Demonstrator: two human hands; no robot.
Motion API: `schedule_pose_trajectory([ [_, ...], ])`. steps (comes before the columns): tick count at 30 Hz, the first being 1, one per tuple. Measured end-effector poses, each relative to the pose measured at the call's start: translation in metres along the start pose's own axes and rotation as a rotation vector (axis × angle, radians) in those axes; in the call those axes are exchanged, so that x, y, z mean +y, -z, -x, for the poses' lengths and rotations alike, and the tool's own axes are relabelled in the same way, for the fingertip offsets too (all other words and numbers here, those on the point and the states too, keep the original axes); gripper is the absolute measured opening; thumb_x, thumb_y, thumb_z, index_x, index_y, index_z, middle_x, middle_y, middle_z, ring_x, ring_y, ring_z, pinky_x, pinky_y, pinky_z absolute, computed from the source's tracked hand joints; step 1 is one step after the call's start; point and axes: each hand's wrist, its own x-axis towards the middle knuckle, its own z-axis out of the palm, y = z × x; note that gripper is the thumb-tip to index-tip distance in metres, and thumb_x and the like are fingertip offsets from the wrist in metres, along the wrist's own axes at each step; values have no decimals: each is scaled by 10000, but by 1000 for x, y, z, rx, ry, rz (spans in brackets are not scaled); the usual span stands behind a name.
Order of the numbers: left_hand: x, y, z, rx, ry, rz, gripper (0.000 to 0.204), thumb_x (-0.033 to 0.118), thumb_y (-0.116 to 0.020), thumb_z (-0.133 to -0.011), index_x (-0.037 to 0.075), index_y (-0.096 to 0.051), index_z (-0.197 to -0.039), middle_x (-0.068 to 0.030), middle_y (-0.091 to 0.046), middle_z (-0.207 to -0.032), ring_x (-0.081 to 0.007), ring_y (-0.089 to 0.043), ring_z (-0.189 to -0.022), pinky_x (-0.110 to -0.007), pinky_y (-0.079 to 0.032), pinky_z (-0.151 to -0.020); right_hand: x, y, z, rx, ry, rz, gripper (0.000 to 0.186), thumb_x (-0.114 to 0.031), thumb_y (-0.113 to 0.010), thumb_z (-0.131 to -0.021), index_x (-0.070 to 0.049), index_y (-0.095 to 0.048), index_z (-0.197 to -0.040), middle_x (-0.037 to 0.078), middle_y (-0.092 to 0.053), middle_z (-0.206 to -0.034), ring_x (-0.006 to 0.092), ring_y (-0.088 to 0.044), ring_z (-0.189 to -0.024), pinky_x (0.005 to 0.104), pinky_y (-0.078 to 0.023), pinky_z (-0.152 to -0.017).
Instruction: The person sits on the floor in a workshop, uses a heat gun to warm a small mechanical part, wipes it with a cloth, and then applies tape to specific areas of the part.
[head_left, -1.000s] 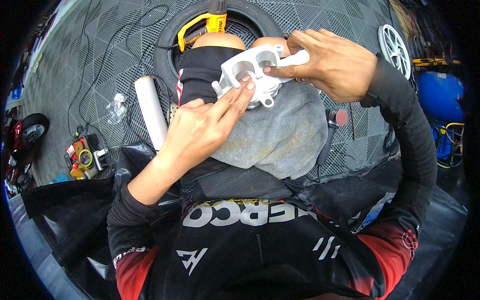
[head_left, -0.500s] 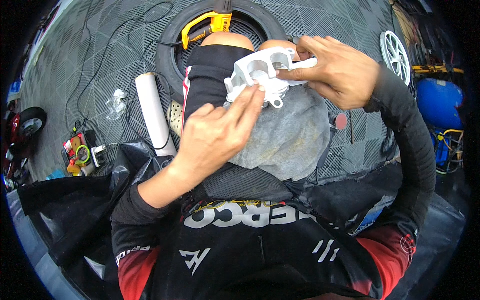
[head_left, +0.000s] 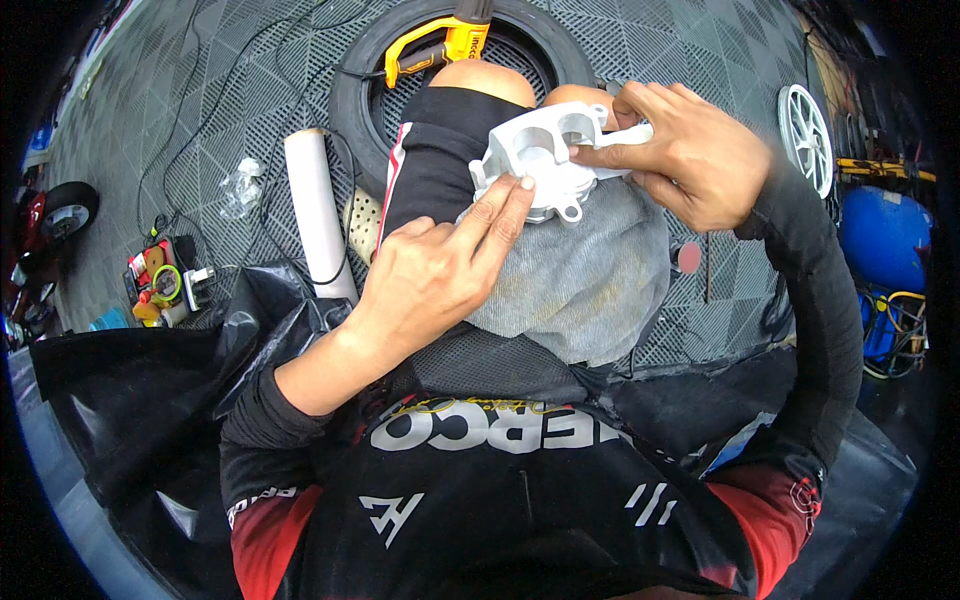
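A pale silver-white brake caliper (head_left: pixel 541 137) with two round bores and small mounting ears is held above my lap, over a grey cloth (head_left: pixel 590 290). My right hand (head_left: pixel 700 150) grips its right end, the index finger reaching in at the right-hand bore. The fingers of my left hand (head_left: pixel 430 265) press together against its near left side, with the fingertips on the metal. My left thumb is hidden beneath, and I cannot see whether anything small lies under the fingers.
A black tyre (head_left: pixel 350 110) lies beyond my knees, with a yellow-and-black power tool (head_left: pixel 462 42) on it. A white tube (head_left: pixel 318 215) and a tray of small items (head_left: pixel 160 285) lie to the left. On the right are a white wheel (head_left: pixel 806 140) and a blue rounded container (head_left: pixel 885 233).
The whole view has shifted slightly, so the scene sits a little further right. Both hands stay on the caliper, which appears tilted a bit differently; the left fingers have slid little.
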Motion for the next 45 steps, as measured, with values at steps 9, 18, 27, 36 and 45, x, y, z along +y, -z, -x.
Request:
schedule_pose_trajectory([
  [9, 10, 2, -1, 47, 48, -4, 581, 138, -770, -819, 123, -635, -1384, -23, -689, -1283, -103, -615, -646, -257, -441, -553, -4, -2, 6, 18, -25, 5, 529, -101, -628, -812, -220, -684, -1325, 127, -529, -1050, 294, -572, -1028, 435, -453, -894],
  [18, 32, -5, -28, 49, 116, -40, 706, 178, -786, -777, 168, -573, -1449, -2, -605, -1368, -296, -503, -1228, -433, -399, -985, -3, -5, 8, 36, -24, -7, 521, -110, -624, -822, -211, -682, -1330, 137, -526, -1051, 296, -569, -1015, 440, -459, -887],
  [27, 40, -12, -33, 67, 212, 152, 722, 190, -778, -787, 252, -561, -1473, 40, -564, -1461, -326, -420, -1283, -455, -304, -1051, 6, -12, 9, 49, -5, -77, 520, -131, -624, -824, -201, -685, -1335, 145, -532, -1049, 309, -569, -1008, 446, -462, -887],
  [36, 49, -12, -43, 59, 294, 106, 697, 247, -785, -790, 252, -577, -1456, 3, -576, -1392, -365, -394, -1261, -501, -287, -1074, 26, -20, 8, 83, 11, -305, 439, -156, -630, -869, -136, -698, -1302, 178, -570, -1082, 354, -595, -1010, 455, -494, -895],
  [45, 52, -17, -50, 74, 373, 78, 679, 269, -794, -791, 187, -589, -1433, -13, -583, -1349, -377, -382, -1235, -516, -296, -1057, 33, -38, 23, 217, -39, -361, 411, -269, -664, -955, -88, -669, -1324, 168, -597, -1163, 353, -624, -1066, 437, -516, -936],
])
